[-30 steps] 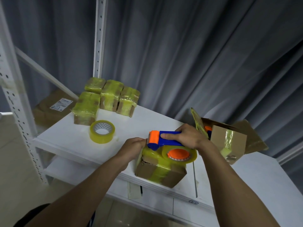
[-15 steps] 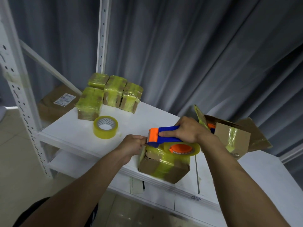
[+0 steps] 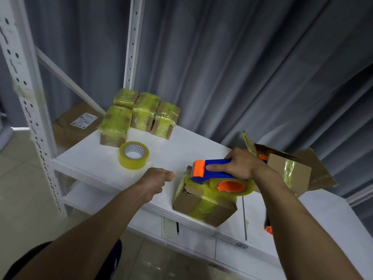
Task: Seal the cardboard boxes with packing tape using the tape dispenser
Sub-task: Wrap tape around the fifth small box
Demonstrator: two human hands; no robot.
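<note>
1. We see the cardboard box (image 3: 203, 207) near the front edge of the white shelf (image 3: 90, 158), banded with yellowish tape.
2. The blue and orange tape dispenser (image 3: 216, 170) rests on the box's top.
3. Our right hand (image 3: 240, 164) grips the dispenser's handle, fingers curled round it.
4. Our left hand (image 3: 155, 181) hovers just left of the box, apart from it, fingers loosely curled and holding nothing.
5. Farther left lies a spare tape roll (image 3: 133, 155), with four taped boxes (image 3: 141, 116) behind it.
6. An open box (image 3: 288, 172) sits behind our right hand.
</note>
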